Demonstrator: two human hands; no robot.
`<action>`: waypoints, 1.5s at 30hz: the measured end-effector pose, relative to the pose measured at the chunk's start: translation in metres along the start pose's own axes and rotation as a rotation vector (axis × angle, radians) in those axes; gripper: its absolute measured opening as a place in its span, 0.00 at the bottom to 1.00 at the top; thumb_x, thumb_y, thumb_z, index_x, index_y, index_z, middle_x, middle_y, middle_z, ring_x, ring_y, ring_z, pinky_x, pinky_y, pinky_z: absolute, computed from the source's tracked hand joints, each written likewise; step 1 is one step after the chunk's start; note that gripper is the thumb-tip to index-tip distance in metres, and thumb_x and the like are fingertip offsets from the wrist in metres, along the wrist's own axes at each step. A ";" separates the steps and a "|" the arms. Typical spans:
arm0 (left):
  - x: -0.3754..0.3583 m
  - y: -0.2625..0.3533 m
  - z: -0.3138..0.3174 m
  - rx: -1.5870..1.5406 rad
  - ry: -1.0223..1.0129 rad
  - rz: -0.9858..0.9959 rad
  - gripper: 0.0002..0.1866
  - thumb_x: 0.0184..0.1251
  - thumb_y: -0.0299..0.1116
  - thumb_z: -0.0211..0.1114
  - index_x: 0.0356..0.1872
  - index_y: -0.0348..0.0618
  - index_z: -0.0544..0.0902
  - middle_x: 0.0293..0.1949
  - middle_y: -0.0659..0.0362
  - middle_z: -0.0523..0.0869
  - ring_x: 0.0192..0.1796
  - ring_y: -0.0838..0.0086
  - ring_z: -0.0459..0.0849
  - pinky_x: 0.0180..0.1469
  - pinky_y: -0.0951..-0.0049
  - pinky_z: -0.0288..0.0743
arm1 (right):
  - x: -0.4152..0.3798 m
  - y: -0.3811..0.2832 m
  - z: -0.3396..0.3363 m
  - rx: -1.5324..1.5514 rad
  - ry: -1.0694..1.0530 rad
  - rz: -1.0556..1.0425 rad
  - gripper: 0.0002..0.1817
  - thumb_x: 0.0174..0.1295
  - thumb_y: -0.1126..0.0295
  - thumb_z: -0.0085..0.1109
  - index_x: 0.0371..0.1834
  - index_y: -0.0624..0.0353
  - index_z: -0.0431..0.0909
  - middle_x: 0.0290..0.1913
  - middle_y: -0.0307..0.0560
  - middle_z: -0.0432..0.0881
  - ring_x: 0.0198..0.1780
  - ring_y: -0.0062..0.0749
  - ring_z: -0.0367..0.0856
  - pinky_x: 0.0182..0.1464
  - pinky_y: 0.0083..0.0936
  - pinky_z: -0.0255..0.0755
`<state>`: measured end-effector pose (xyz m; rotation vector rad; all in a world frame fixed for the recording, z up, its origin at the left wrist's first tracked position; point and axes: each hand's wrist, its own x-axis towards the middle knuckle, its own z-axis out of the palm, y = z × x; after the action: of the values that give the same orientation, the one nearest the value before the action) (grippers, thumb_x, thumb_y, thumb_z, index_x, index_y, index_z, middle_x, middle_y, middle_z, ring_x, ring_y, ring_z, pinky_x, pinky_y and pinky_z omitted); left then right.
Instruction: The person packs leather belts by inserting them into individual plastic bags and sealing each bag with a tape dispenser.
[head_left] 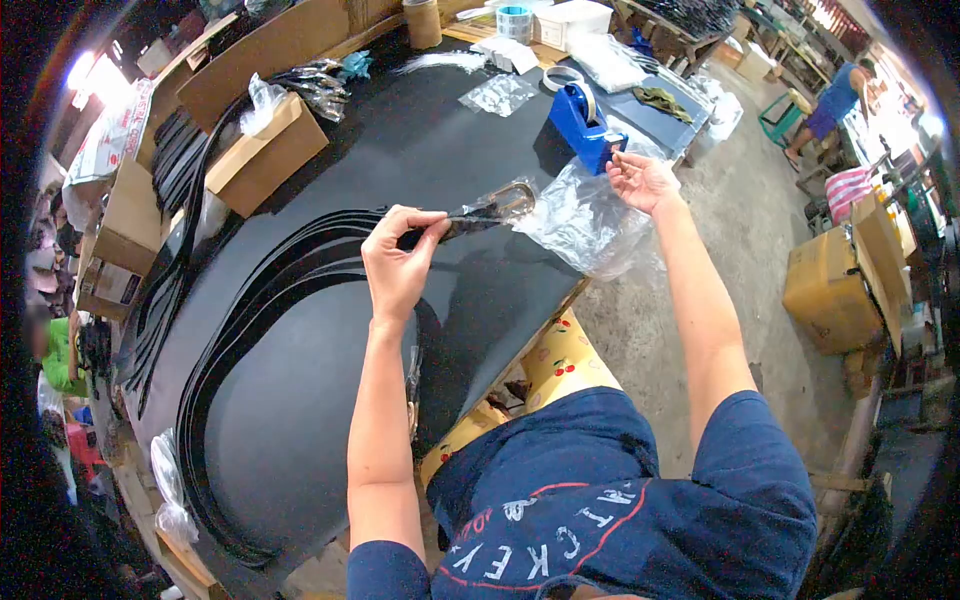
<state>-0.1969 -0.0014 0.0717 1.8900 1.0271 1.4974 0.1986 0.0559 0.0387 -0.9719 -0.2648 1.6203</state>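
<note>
My left hand pinches a black belt just behind its metal buckle. Clear plastic covers the buckle end. The belt's strap runs left from my hand, above the table, among several black belts lying in a wide curve. My right hand is closed, thumb against fingertips, at the front end of a blue tape dispenser. It appears to grip the end of the clear tape there, though the strip itself is hard to see. Clear plastic bags lie between the buckle and my right hand.
The dark table has a cardboard box at the back left, with more black straps beside it. A white container and tape rolls stand at the far edge. On the floor at right is a large carton; another person works beyond.
</note>
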 end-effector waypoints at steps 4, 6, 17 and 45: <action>0.002 0.010 0.004 0.024 0.079 0.005 0.06 0.53 0.18 0.70 0.32 0.36 0.86 0.29 0.59 0.85 0.33 0.77 0.81 0.39 0.79 0.73 | -0.007 -0.001 0.007 -0.017 0.070 0.022 0.07 0.61 0.73 0.61 0.37 0.67 0.77 0.36 0.51 0.80 0.32 0.31 0.78 0.33 0.21 0.76; 0.002 0.010 0.001 0.036 0.056 -0.019 0.04 0.56 0.20 0.70 0.33 0.38 0.86 0.33 0.60 0.86 0.37 0.79 0.82 0.43 0.80 0.74 | -0.007 0.011 0.007 -0.048 0.082 0.008 0.07 0.60 0.74 0.61 0.37 0.67 0.77 0.35 0.51 0.80 0.32 0.31 0.77 0.33 0.21 0.76; -0.003 0.007 0.010 -0.031 0.100 -0.034 0.19 0.55 0.20 0.70 0.50 0.43 0.83 0.29 0.64 0.85 0.34 0.83 0.80 0.43 0.81 0.74 | -0.124 0.118 0.124 -0.530 -0.186 -0.574 0.12 0.64 0.73 0.62 0.48 0.65 0.78 0.26 0.40 0.81 0.22 0.16 0.76 0.22 0.14 0.69; -0.012 0.002 0.029 0.225 0.068 0.209 0.22 0.53 0.18 0.68 0.52 0.45 0.83 0.26 0.57 0.74 0.31 0.67 0.75 0.48 0.65 0.74 | -0.109 0.159 0.176 -0.619 -0.143 -0.664 0.16 0.61 0.77 0.62 0.46 0.65 0.65 0.27 0.45 0.80 0.13 0.17 0.70 0.12 0.15 0.59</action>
<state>-0.1699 -0.0104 0.0591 2.1737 1.0952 1.6300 -0.0396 -0.0329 0.0967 -1.0659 -1.1122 0.9946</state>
